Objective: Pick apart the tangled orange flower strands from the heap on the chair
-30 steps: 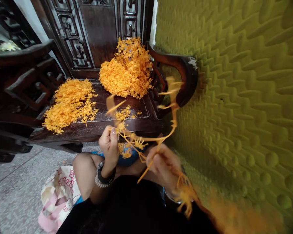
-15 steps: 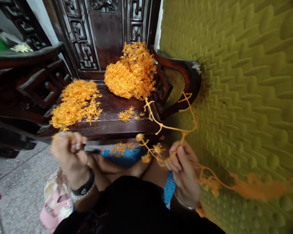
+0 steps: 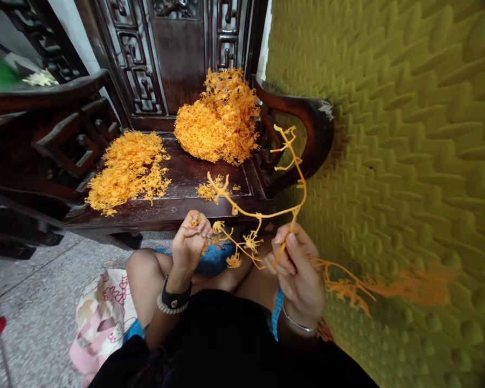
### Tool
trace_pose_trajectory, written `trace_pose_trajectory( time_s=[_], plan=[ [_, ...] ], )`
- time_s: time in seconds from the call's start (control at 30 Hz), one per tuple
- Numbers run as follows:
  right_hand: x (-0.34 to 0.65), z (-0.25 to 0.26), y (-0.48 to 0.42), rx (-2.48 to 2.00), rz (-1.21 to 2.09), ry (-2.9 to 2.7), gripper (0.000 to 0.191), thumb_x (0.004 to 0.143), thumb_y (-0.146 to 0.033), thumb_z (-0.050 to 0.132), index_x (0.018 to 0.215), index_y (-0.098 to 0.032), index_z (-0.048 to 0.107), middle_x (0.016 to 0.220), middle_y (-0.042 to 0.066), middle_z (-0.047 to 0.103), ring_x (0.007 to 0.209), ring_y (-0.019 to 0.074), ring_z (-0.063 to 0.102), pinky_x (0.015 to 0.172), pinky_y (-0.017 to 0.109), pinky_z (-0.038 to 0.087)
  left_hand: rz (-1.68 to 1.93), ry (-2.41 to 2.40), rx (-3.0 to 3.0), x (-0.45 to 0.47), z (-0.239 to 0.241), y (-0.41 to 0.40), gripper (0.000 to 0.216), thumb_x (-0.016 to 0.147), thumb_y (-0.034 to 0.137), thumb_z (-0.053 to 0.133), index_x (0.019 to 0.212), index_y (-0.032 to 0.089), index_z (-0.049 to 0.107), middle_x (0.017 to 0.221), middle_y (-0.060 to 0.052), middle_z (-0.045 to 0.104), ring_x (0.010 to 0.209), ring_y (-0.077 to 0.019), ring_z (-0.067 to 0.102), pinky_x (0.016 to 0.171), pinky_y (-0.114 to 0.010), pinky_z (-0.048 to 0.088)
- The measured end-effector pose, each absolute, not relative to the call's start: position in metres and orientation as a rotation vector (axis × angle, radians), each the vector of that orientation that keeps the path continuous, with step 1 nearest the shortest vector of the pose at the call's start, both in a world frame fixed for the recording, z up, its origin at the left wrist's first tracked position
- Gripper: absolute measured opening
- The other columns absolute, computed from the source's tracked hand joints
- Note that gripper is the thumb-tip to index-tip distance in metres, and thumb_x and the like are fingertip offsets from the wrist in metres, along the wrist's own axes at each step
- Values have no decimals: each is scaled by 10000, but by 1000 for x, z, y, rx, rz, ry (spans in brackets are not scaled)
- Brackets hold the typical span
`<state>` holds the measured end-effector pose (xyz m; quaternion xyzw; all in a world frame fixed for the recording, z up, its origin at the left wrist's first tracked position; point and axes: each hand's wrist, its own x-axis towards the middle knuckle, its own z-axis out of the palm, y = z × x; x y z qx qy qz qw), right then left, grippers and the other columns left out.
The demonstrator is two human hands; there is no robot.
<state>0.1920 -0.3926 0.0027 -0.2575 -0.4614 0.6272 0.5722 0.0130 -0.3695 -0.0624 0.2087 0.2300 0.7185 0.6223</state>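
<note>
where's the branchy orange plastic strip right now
In the head view, centre frame, the orange strip is pinched in the right hand, arching over the chair's front edge; the left hand pinches one small piece.

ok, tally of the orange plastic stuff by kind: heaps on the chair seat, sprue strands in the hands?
Large heaps on the chair seat: 2, left heap and back heap
Small scatter: 1
Branched strand, held by right hand, left hand pinching a piece: 1
Total: 4

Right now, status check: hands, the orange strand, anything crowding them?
Left hand pinches a small orange piece. Right hand grips the branched orange strand. Two orange piles on the dark wooden chair ahead; green padded wall close beside the right hand.
</note>
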Motion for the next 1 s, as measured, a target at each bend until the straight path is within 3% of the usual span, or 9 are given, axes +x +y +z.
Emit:
trace_pose_trajectory(
  time_s=[0.13,0.2,0.37,0.47,0.53,0.63,0.77,1.0],
  plan=[
    [190,1,-393,-590,1506,-1057,193,958,-330,511,826,-210,585,484,-112,190,389,32,96,400,188,130,1561,684,526,23,-69,-370,407,787,408,642,605,196,346,534,68,305,479,-62,380,581,-220,479],
    [190,1,-394,-601,1515,-1055,196,951,-338,522,816,-210,582,481,-112,192,390,32,94,399,185,128,1532,796,532,26,-74,-369,419,765,449,702,643,196,392,552,67,387,495,-67,458,612,-243,517],
    [190,4,-394,-614,1514,-1075,209,938,-376,534,801,-219,551,460,-117,201,381,34,99,390,183,141,1389,761,543,26,-81,-363,412,647,280,799,910,218,487,713,48,571,597,-102,585,609,-281,577],
    [190,4,-393,-588,1520,-1083,199,939,-360,533,802,-219,556,459,-117,197,380,34,107,389,182,144,1300,742,524,23,-81,-360,324,682,267,715,940,198,530,661,44,555,513,-86,526,480,-217,513],
    [190,2,-393,-594,1513,-1082,201,943,-357,528,802,-217,561,462,-117,196,383,35,112,395,185,143,1275,750,525,22,-80,-360,265,749,412,635,824,170,558,606,31,524,445,-73,459,408,-196,435],
    [191,0,-393,-646,1492,-1091,213,940,-375,528,799,-216,549,465,-118,204,385,38,121,403,196,151,1295,823,711,21,-82,-362,451,791,600,569,720,156,596,556,20,508,406,-64,411,397,-200,369],
    [194,-2,-392,-691,1479,-1120,213,929,-386,540,809,-211,546,465,-120,217,386,38,124,403,201,147,1386,1036,979,18,-88,-364,378,762,519,683,700,147,669,506,19,541,424,-77,454,452,-210,380],
    [175,-16,-404,-670,1558,-1215,268,920,-429,544,787,-197,556,449,-108,280,381,46,202,411,218,161,1962,1459,1110,-11,-74,-361,238,842,357,646,712,160,681,655,-2,648,653,-123,595,626,-236,468]
  ],
)
